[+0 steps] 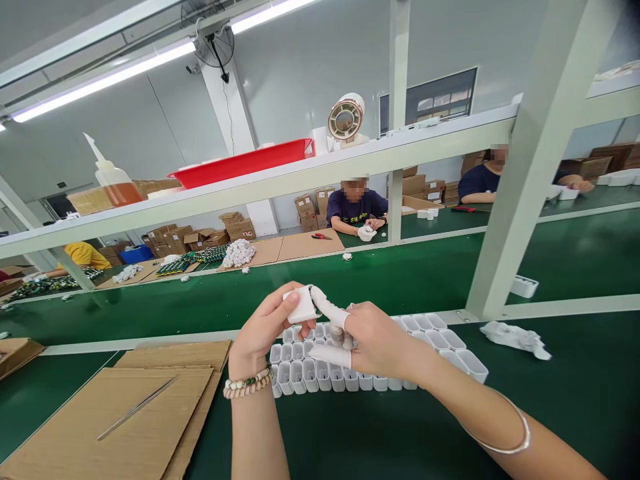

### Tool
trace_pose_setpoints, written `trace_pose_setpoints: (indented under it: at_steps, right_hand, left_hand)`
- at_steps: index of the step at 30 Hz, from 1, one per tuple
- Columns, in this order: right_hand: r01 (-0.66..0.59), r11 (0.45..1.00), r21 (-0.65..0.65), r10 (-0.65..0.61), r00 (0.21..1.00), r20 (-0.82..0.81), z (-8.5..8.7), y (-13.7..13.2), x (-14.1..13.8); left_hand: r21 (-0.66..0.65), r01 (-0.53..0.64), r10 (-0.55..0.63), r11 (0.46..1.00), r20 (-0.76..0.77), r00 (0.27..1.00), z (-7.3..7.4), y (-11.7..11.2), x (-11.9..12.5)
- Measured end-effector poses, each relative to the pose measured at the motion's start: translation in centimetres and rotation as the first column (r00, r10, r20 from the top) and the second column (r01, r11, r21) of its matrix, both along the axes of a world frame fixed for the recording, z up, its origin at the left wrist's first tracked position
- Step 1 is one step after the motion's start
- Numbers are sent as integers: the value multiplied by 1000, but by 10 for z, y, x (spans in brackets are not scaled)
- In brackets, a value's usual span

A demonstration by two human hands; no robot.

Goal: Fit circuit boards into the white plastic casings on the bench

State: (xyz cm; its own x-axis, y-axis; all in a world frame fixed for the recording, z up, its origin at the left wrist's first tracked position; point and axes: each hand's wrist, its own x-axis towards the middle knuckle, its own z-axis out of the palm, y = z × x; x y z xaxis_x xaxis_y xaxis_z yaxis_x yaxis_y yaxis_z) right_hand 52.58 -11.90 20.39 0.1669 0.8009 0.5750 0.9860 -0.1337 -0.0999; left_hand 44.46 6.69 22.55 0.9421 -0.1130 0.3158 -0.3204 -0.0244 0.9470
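Observation:
My left hand is closed around a small white plastic housing, held up over the bench with its opening toward the right. White finger cots cover several fingers of my right hand. Its index finger touches the housing's open end, and the other fingers are bent apart from it. What lies inside the housing is hidden. Below both hands stand rows of similar white housings, open side up, on the green bench. My right forearm hides part of the rows.
At left, metal tweezers lie on cardboard sheets. A crumpled white cloth lies right of the rows, near a shelf post. Across the green belt, a person works. A red tray sits on the shelf.

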Motion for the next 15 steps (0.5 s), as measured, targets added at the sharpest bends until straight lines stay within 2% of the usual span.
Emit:
trace_pose_setpoints:
  at_steps: [4,7,10,12,15]
  right_hand:
    - [-24,999,32,25,999,-24,1,1,-4]
    - [-19,992,123,35,991,-130,4,-1,-7]
    - [45,947,318,26,975,-219,7,-3,-10]
    - [98,903,418,-6,976,-216,10,-5,-11]
    - [154,878,452,-72,978,-193,12,-6,-11]
  left_hand:
    - [-56,6,-7,998,-9,1000,-2,0,2]
    - [-203,6,-13,979,-31,999,-3,-6,10]
    - [-356,55,-89,933,-80,993,-2,-17,23]
    - [-391,81,-132,917,-106,986,-2,-23,31]
    - [-401,96,-151,911,-109,982,-4,-29,38]
